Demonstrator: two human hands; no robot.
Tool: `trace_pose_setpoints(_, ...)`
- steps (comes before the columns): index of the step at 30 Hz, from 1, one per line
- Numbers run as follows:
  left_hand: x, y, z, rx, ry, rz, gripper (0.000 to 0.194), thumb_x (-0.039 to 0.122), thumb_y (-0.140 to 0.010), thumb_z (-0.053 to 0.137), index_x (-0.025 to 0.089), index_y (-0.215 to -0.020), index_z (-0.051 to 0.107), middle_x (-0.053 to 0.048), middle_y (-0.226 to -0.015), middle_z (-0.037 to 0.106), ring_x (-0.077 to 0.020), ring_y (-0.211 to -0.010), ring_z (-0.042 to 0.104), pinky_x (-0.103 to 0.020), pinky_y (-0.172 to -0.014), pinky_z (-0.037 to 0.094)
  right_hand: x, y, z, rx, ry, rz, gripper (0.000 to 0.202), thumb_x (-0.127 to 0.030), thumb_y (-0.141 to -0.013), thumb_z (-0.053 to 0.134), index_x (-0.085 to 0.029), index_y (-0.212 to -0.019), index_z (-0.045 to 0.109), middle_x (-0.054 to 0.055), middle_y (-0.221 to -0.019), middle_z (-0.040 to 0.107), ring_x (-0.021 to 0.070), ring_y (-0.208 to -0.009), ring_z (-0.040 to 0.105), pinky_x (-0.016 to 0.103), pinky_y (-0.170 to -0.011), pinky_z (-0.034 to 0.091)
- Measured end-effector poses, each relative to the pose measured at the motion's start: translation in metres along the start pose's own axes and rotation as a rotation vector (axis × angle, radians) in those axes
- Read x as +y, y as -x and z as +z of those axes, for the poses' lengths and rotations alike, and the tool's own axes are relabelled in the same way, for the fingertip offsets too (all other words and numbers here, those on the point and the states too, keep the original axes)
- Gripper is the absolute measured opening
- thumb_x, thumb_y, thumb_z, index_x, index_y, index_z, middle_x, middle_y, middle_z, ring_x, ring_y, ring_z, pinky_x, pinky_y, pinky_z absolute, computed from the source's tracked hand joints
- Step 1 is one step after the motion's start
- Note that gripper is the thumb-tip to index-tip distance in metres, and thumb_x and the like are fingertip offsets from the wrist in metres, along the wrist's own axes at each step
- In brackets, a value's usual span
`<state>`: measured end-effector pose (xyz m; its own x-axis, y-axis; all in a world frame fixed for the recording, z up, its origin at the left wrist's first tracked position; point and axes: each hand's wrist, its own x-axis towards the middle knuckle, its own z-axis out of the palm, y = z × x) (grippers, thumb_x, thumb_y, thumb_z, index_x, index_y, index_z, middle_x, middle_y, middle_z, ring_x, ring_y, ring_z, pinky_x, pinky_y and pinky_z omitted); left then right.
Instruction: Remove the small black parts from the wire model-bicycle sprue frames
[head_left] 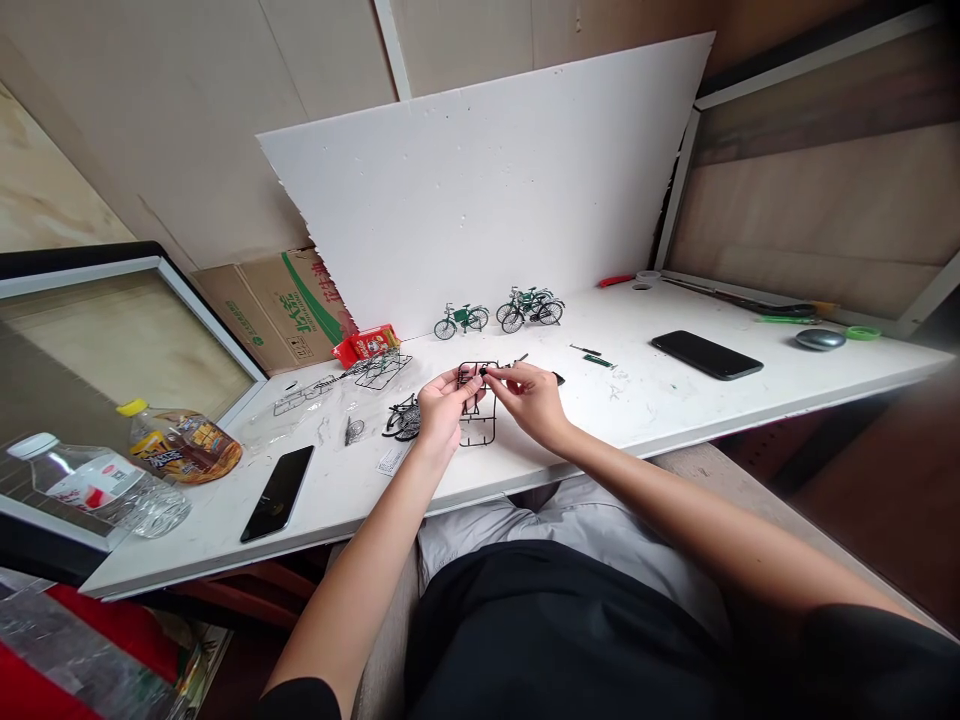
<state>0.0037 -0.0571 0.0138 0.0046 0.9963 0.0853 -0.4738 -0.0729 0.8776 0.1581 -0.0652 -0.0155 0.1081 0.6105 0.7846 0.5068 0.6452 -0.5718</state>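
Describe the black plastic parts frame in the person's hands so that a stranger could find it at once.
Start at the white table before the leaning white foam board. Near its front edge, both hands meet: the left hand and the right hand hold the black parts frame. Unlike the grey parts frame lying further left by the red box, it is black and held in hand.

You look through a single camera worn on your head, facing forward and down over your lap onto the desk (675, 400). It sits close above your forearms, takes in the whole desk, and reaches the white board (487, 190) leaning against the wall behind.
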Motion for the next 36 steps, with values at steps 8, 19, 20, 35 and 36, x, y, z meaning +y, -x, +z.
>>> trace_pose_setpoints(8,-0.003,0.001,0.002,-0.035,-0.019,0.026,0.044,0.013,-0.059,0.098,0.011,-0.096,0.074,-0.009,-0.101,0.079,-0.0205,-0.095,0.076,-0.040,-0.098,0.059,-0.001,-0.004,0.000,-0.078,-0.137,0.153,0.031,-0.045,-0.097,0.071,-0.018,-0.102,0.086,0.007,-0.081,0.077,0.0178,-0.069,0.062,0.030,-0.065,0.045)
trace_pose_setpoints(19,-0.010,-0.001,-0.001,-0.098,-0.092,0.012,0.044,0.022,-0.064,0.096,0.013,-0.103,0.078,-0.012,-0.118,0.078,-0.0187,-0.098,0.073,-0.033,-0.090,0.057,0.009,-0.006,0.001,-0.117,-0.083,0.203,0.033,-0.043,-0.095,0.068,-0.014,-0.102,0.084,0.002,-0.065,0.062,0.0152,-0.061,0.049,0.030,-0.061,0.039)
trace_pose_setpoints(20,-0.010,-0.001,-0.002,-0.112,-0.092,0.007,0.044,0.023,-0.065,0.096,0.013,-0.104,0.078,-0.012,-0.117,0.078,-0.0184,-0.097,0.073,-0.032,-0.089,0.057,0.009,-0.005,0.001,-0.113,-0.073,0.191,0.033,-0.042,-0.096,0.068,-0.014,-0.104,0.084,0.002,-0.066,0.064,0.0155,-0.062,0.050,0.030,-0.061,0.040)
trace_pose_setpoints(35,-0.003,0.000,-0.001,-0.097,-0.043,0.007,0.050,0.015,-0.063,0.097,0.014,-0.108,0.074,-0.010,-0.109,0.079,-0.0158,-0.087,0.075,-0.031,-0.082,0.060,0.002,-0.006,0.000,-0.095,-0.047,0.150,0.025,-0.037,-0.095,0.071,-0.017,-0.098,0.087,0.008,-0.082,0.079,0.0185,-0.067,0.063,0.030,-0.064,0.045)
trace_pose_setpoints(36,-0.002,-0.001,-0.001,-0.093,-0.046,0.007,0.050,0.015,-0.062,0.097,0.014,-0.106,0.073,-0.009,-0.105,0.079,-0.0143,-0.082,0.074,-0.030,-0.080,0.060,0.003,-0.006,0.000,-0.084,-0.033,0.146,0.025,-0.036,-0.095,0.071,-0.017,-0.097,0.087,0.008,-0.081,0.079,0.0185,-0.066,0.063,0.030,-0.064,0.045)
